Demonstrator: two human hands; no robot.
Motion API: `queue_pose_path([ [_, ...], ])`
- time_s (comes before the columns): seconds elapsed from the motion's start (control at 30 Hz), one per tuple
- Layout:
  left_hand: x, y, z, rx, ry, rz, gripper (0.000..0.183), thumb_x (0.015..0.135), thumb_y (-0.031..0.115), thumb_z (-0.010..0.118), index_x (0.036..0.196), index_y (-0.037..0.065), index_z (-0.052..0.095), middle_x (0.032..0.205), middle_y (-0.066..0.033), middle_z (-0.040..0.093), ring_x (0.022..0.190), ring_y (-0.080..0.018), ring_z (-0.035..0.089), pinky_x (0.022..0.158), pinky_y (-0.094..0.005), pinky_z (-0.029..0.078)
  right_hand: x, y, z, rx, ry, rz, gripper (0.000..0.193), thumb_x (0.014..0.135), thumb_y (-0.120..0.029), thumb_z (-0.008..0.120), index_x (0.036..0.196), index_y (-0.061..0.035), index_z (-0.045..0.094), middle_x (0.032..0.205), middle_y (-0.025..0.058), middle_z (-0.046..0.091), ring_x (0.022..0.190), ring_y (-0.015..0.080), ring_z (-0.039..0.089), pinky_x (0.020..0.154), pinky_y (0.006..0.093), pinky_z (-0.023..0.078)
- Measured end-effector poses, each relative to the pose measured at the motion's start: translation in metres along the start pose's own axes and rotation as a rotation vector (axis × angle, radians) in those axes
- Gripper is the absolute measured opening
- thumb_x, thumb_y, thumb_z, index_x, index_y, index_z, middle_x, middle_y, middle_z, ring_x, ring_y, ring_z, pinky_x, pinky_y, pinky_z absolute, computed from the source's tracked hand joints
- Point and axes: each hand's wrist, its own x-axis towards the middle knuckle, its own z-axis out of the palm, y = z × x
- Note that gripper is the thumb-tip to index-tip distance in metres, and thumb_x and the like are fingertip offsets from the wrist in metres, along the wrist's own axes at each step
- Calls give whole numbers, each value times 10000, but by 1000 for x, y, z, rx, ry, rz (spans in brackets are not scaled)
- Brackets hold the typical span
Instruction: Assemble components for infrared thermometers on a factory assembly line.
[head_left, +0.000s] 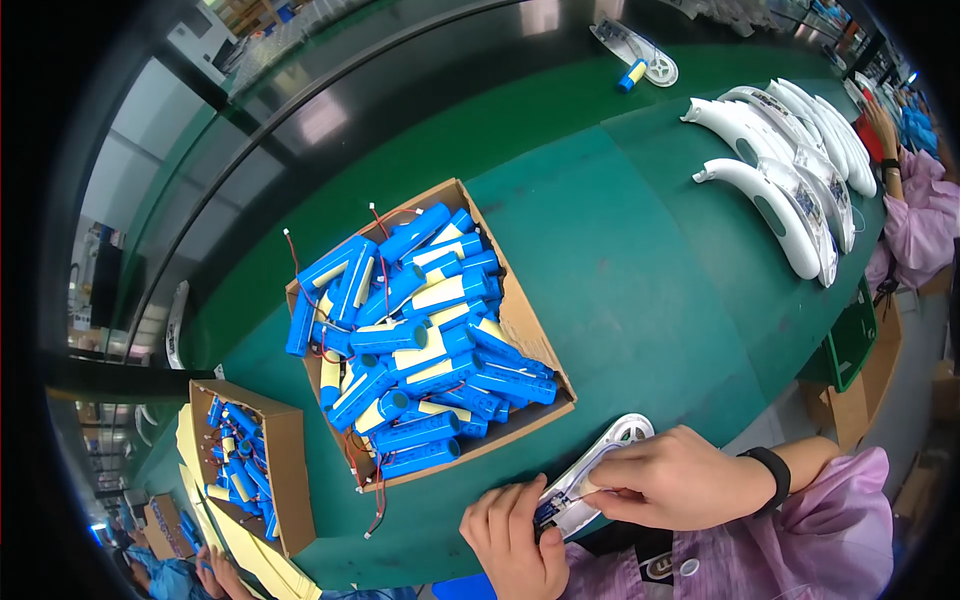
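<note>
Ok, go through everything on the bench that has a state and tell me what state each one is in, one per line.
Left hand: pressing on the near end of the white housing.
Right hand: gripping the white housing from above.
White housing: open side up, circuit board showing, at the bench edge.
Large cardboard box: open, heaped with blue batteries.
Small cardboard box: open, partly filled with blue batteries.
Row of white housings: lined up side by side, untouched.

Left hand (515, 540) knuckles up, fingers curled down, right hand (672, 478) reaching leftward, fingertips pinched in a grip
</note>
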Motion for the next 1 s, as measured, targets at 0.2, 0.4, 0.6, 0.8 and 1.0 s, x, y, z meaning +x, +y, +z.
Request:
queue_pose_path([
  [0.2,9,9,-16,-15,-75,77,436,1019,293,466,1338,29,601,1264,-186,595,1200,-380,524,1059,-507,340,9,-2,-3,-43,-68,2,182,954,-175,629,859,-19,631,741,129,672,635,357,652,536,444,515],
  [0.4,9,11,-15,2,-90,46,450,1011,296,463,1348,31,601,1257,-180,600,1195,-375,528,1061,-505,332,14,-4,-10,-63,-180,47,175,948,-154,618,871,4,623,774,138,679,686,360,673,549,446,531],
  [0.6,9,9,-13,15,-87,46,458,1015,314,462,1346,31,604,1249,-176,603,1183,-367,536,1044,-497,340,16,-7,-11,-73,-148,-15,176,920,-131,637,852,30,616,770,150,681,699,352,684,547,441,532],
  [0.8,9,9,-13,20,-90,36,465,1022,330,453,1346,33,605,1242,-172,606,1175,-362,540,1042,-496,341,22,-8,-11,-155,-223,-23,168,898,-123,651,855,36,617,738,150,672,653,348,680,549,444,535],
  [1.0,11,8,-12,29,-76,42,470,1027,344,452,1344,33,606,1234,-171,609,1158,-359,546,1027,-498,348,14,-7,1,-122,-8,-28,172,908,-135,658,846,17,607,714,121,660,601,309,670,499,400,526],
])
